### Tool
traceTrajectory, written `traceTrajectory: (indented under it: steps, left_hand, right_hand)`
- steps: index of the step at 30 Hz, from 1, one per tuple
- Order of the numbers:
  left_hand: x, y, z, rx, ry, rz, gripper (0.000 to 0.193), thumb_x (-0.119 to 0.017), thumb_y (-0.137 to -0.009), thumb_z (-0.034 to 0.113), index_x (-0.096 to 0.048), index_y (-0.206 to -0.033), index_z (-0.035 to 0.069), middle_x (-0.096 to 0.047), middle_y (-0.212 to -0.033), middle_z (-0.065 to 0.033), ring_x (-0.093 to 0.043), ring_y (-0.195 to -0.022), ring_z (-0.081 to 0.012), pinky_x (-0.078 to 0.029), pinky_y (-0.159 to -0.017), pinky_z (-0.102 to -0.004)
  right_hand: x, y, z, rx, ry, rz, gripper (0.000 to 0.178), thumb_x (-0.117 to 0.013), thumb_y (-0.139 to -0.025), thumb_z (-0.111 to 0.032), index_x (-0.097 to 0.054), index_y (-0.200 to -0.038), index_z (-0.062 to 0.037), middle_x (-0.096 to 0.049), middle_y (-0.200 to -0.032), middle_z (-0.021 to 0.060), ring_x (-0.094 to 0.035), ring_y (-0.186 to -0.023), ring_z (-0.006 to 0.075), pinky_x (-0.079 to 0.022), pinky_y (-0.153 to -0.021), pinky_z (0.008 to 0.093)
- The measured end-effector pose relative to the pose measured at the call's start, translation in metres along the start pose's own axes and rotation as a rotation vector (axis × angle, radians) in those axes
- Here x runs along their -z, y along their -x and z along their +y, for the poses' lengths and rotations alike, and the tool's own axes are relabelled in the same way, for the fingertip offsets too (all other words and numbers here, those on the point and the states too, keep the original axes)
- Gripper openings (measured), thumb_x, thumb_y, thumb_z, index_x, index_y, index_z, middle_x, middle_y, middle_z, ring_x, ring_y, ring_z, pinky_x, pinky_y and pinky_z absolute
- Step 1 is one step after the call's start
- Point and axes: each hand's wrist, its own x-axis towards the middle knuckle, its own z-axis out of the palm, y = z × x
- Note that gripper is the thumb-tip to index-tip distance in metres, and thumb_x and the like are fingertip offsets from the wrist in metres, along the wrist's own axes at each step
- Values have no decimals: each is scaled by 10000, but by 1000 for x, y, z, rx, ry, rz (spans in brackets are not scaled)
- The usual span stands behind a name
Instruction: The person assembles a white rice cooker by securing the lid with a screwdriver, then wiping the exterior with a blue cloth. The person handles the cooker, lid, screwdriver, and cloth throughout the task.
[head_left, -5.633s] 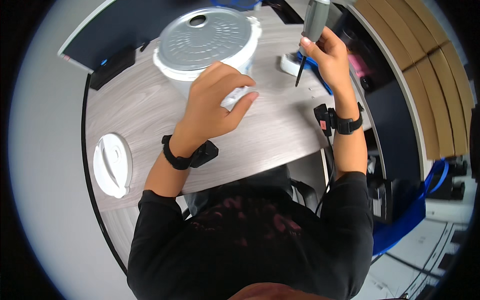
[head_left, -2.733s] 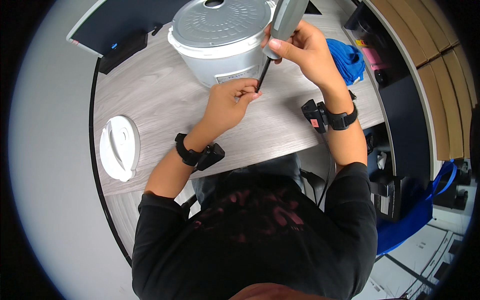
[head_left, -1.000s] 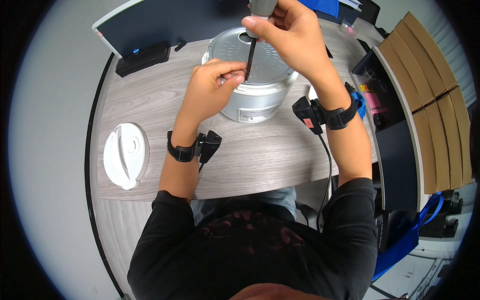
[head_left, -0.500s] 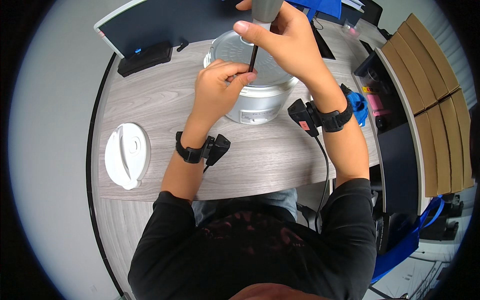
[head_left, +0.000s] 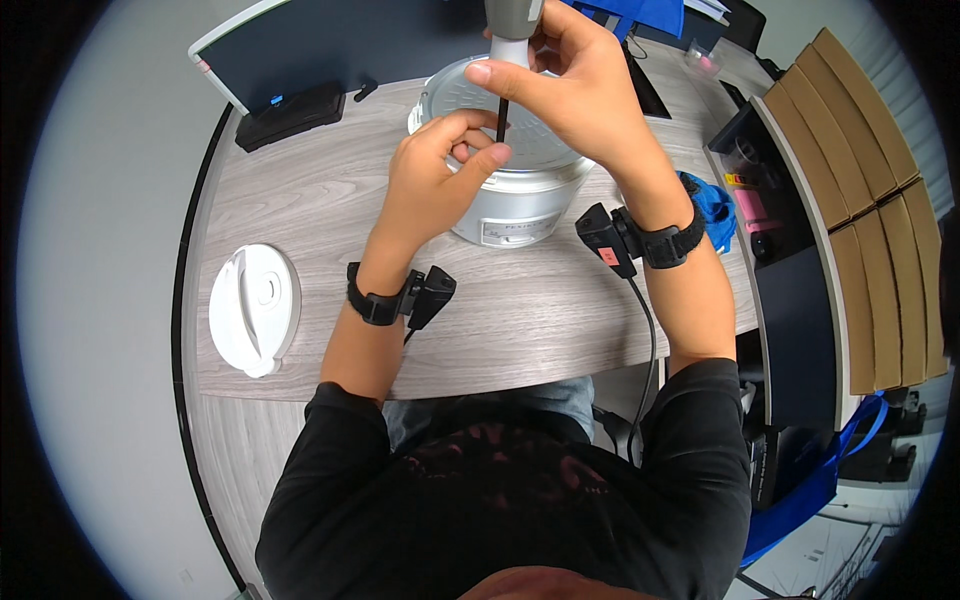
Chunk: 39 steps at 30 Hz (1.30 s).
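My right hand [head_left: 575, 95] grips the thick grey handle of a screwdriver [head_left: 512, 25], which has a white collar and a long, thin black shaft pointing down. Its lower end meets the near edge of the grey lid on a white rice cooker [head_left: 515, 212]. Beside that shaft end is my left hand [head_left: 435, 165]. Its thumb tip touches or nearly touches the shaft's lower end, and its index finger reaches past the shaft, parted from the thumb. Whatever lies under the shaft tip is hidden by the fingers. Both wrists wear black straps with small black devices.
A white oval cover with a handle [head_left: 262, 310] lies on the table's left. Behind stand a monitor [head_left: 340, 50] and a black case [head_left: 290, 118]. On the right are blue cloth [head_left: 715, 215], a shelf with small items and brown cardboard boxes [head_left: 870, 200]. A cable [head_left: 652, 350] hangs below my right wrist.
The screwdriver's handle has shifted slightly left, so its shaft stands straighter. My left index finger has moved away from the thumb. Rice cooker and cover stay put.
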Motion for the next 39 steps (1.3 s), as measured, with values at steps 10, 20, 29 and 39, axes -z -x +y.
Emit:
traceTrajectory:
  steps: [10,20,29,39]
  left_hand:
    - [2,-2,-2,-124,-147,-27,160,-688,-939,226,-777,-931,93,-734,-802,-2,-594,-734,-160,-476,-681,-300]
    - [3,0,2,-17,-24,-37,215,-664,-963,267,-768,-957,79,-740,-803,4,-610,-744,-133,-492,-712,-292]
    - [5,1,-3,-45,-47,-48,219,-658,-966,260,-766,-978,70,-728,-803,-37,-640,-746,-153,-496,-707,-298]
    - [10,2,-1,-30,-75,-84,175,-671,-940,194,-759,-981,47,-721,-814,-50,-630,-787,-165,-496,-749,-315]
  right_hand:
    - [-1,2,-4,-6,-435,-11,353,-782,-860,-108,-612,-1152,-6,-627,-942,13,-589,-860,83,-498,-773,253]
    - [-3,1,4,81,-186,20,415,-776,-827,-47,-566,-1185,-31,-594,-984,1,-545,-880,67,-452,-775,227]
    - [-8,4,-15,81,-88,116,474,-796,-810,-79,-549,-1209,-16,-580,-1026,31,-545,-879,80,-471,-764,249]
    - [11,7,-11,-30,-61,-42,361,-784,-827,-124,-628,-1132,-10,-605,-901,0,-544,-790,65,-466,-690,226]
